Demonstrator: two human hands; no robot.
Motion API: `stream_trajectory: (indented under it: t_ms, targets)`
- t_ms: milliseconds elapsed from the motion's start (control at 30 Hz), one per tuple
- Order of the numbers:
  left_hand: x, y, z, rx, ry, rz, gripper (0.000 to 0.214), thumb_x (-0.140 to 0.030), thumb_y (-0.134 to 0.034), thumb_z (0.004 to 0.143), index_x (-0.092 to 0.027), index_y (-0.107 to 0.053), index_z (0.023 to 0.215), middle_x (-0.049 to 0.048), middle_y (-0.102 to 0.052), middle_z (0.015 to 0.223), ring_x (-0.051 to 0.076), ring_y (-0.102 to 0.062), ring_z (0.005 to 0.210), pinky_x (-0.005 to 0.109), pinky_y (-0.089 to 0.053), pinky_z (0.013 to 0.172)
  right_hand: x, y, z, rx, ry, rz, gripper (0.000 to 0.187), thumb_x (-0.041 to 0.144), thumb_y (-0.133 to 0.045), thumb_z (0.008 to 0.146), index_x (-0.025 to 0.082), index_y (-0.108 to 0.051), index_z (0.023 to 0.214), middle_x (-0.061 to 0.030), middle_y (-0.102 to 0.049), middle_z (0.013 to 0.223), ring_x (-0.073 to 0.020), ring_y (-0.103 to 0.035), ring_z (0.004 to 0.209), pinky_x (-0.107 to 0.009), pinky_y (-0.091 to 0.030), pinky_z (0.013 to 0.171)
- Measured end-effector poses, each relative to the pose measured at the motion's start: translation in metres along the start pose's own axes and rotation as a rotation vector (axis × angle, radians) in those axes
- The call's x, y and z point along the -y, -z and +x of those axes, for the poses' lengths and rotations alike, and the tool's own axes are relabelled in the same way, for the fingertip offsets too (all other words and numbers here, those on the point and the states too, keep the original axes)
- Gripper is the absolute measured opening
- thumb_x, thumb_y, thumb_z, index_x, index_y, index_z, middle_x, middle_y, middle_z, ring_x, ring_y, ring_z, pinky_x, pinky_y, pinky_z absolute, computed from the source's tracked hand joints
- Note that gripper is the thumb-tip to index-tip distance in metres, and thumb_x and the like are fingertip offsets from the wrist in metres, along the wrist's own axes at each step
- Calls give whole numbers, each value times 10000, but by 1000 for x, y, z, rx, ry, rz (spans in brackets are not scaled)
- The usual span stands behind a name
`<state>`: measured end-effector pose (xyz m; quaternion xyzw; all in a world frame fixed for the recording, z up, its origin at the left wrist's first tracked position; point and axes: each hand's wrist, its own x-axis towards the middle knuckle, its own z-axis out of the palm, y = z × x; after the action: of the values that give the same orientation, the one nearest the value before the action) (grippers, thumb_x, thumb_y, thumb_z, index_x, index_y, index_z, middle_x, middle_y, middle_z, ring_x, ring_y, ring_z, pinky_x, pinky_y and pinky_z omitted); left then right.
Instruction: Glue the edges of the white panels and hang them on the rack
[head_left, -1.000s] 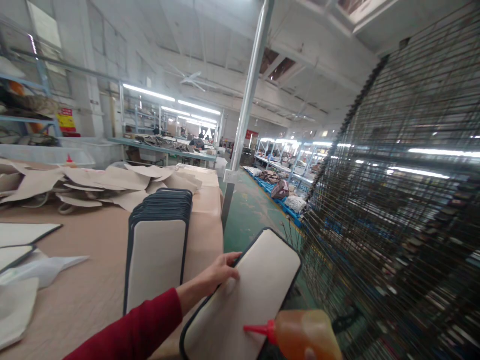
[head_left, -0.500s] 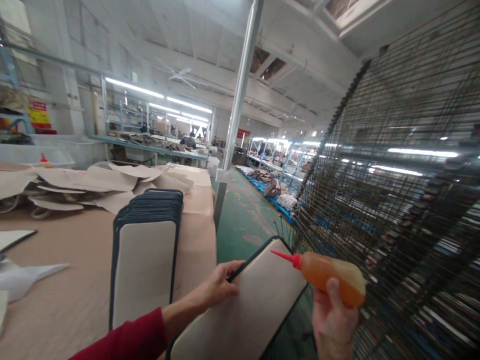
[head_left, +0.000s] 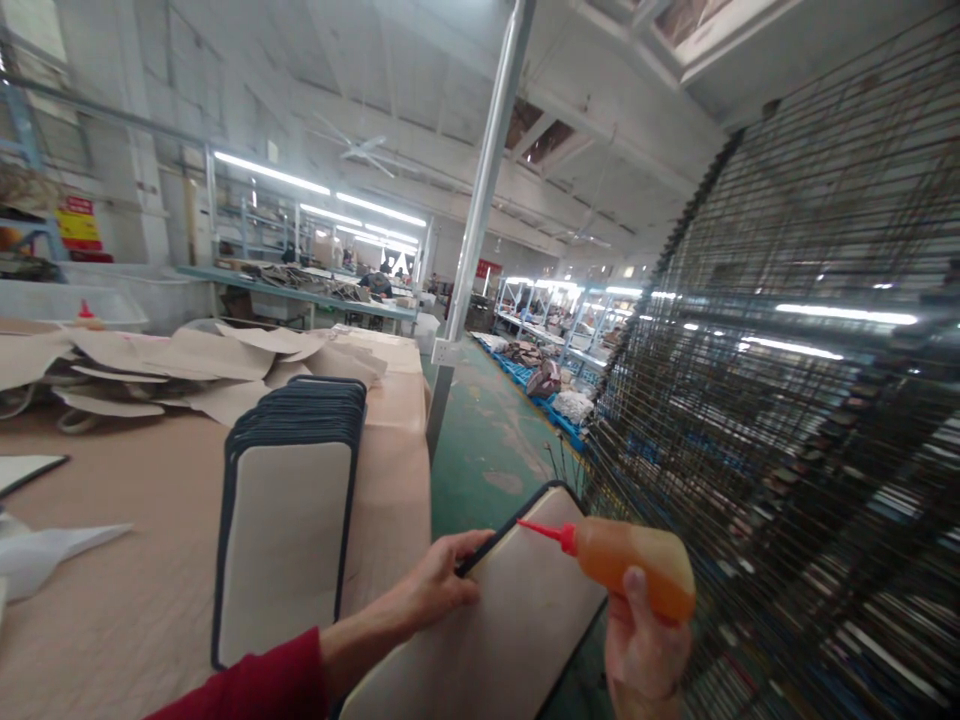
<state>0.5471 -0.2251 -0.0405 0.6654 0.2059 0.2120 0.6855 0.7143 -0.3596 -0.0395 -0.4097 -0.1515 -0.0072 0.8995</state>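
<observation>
My left hand (head_left: 442, 580) grips the left edge of a panel (head_left: 517, 610), pale inside with a dark rim and rounded corners. The panel is tilted beyond the table's right edge, and its lower end runs out of view. In my right hand (head_left: 646, 640) is a squeeze bottle (head_left: 637, 565) of amber liquid with a long red nozzle. It lies nearly level, its tip over the panel's upper left edge; whether the tip touches cannot be made out. Left of my hands a stack of similar dark-rimmed panels (head_left: 289, 550) stands on the table.
Loose beige sheets (head_left: 187, 360) are heaped at the back of the brown-covered table (head_left: 150, 490). A metal post (head_left: 480, 190) rises by its right edge. To the right stands a large wire rack (head_left: 810, 300). Another red-tipped bottle (head_left: 86, 312) is at the far left.
My right hand has brought the bottle left and slightly down, so its nozzle follows the panel's upper left edge. My left hand and the panel have shifted only slightly.
</observation>
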Motion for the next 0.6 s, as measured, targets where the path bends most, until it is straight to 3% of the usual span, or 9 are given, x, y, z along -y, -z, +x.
stream_trajectory:
  t_ms: [100,267,400,600]
  targets:
    - [-1,3,1,-16,26,13,705,-26,-526,490,-144,-611,1180,45,-680,1010,229,-593,907,265,-440,753,0,8,-12,15,-69,-17,418,329,-814,517,170,-608,845,-7,-663,811,-131,-623,719,-193,-531,636]
    - [-1,15,-3,-72,76,-28,744,-57,-560,482,-142,-571,1220,43,-668,1035,220,-575,922,255,-422,761,21,19,-8,-108,-52,28,427,349,-820,515,208,-599,852,-16,-647,1004,-106,-599,746,-155,-513,610]
    - [-1,22,-7,1,71,-133,701,-113,-586,508,-165,-574,1207,25,-681,938,215,-581,901,264,-423,774,27,26,5,-141,-22,-5,394,342,-799,558,197,-595,863,-12,-620,1084,-109,-594,831,-148,-503,629]
    - [2,24,-4,87,97,-259,726,-76,-575,507,-172,-546,1225,24,-693,843,199,-610,758,289,-455,732,6,40,9,-120,0,-94,411,322,-801,549,183,-605,882,-43,-665,883,-191,-626,805,-265,-542,630]
